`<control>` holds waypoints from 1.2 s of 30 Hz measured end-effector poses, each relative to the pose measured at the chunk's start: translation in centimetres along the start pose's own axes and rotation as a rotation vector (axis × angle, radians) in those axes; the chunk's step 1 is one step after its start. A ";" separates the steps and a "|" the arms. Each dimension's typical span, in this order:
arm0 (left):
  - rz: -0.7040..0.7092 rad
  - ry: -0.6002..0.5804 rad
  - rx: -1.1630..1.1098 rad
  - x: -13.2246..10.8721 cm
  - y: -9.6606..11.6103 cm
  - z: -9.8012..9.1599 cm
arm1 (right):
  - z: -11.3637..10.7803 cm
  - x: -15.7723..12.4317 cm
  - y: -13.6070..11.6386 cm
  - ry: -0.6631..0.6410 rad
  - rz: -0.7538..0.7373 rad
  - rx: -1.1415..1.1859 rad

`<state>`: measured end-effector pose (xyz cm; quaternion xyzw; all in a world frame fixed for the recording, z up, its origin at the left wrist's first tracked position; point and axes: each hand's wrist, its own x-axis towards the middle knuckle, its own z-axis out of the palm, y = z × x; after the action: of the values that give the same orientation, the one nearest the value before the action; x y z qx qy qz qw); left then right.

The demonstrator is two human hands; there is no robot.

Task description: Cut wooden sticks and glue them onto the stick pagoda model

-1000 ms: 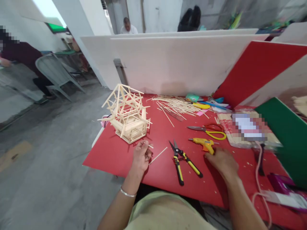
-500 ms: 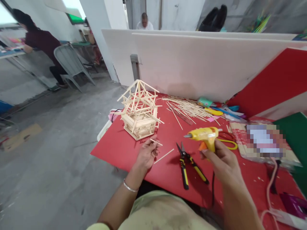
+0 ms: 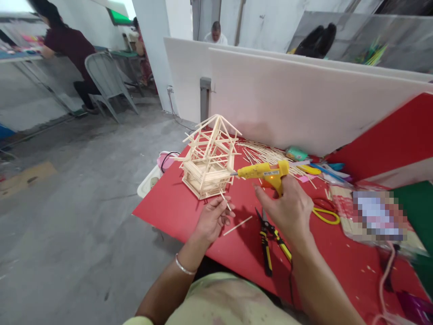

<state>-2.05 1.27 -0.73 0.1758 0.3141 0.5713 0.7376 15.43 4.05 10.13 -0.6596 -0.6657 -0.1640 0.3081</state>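
Both arms reach forward over the red tabletop (image 3: 176, 208). I see my right hand (image 3: 287, 210) wrapped around the yellow glue gun (image 3: 262, 170), nozzle at the stick house (image 3: 209, 158). My left hand (image 3: 211, 221) pinches a short stick (image 3: 226, 201) just below it.

Bright, even indoor light; soft shadows; wide-angle bending at edges; slight blur at right

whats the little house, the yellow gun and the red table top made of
Little house: thin pale sticks, likely raw wood or bamboo, matt, straw-coloured. Glue gun in the right hand: smooth yellow moulded plastic with slight sheen; the tip may be metal. Red table top: flat matt sheet, perhaps card or foam board, thin at its edge.
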 end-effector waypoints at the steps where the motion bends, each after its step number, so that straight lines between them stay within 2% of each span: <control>1: 0.005 0.004 -0.001 0.0 0.2 0.0 | 0.2 0.0 -0.1 0.001 -0.016 -0.026; 10: 0.011 0.013 -0.017 0.2 1.2 0.8 | 2.1 -0.1 -1.0 -0.014 -0.071 -0.100; 20: 0.018 0.022 -0.008 1.2 1.9 2.2 | 2.9 0.8 -1.6 -0.072 -0.115 -0.118; 36: 0.042 0.070 -0.020 2.4 1.9 2.2 | 3.8 0.9 -1.8 -0.094 -0.145 -0.108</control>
<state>-1.65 4.33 1.45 0.1549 0.3305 0.5956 0.7156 13.01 6.98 8.13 -0.6323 -0.7157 -0.1902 0.2277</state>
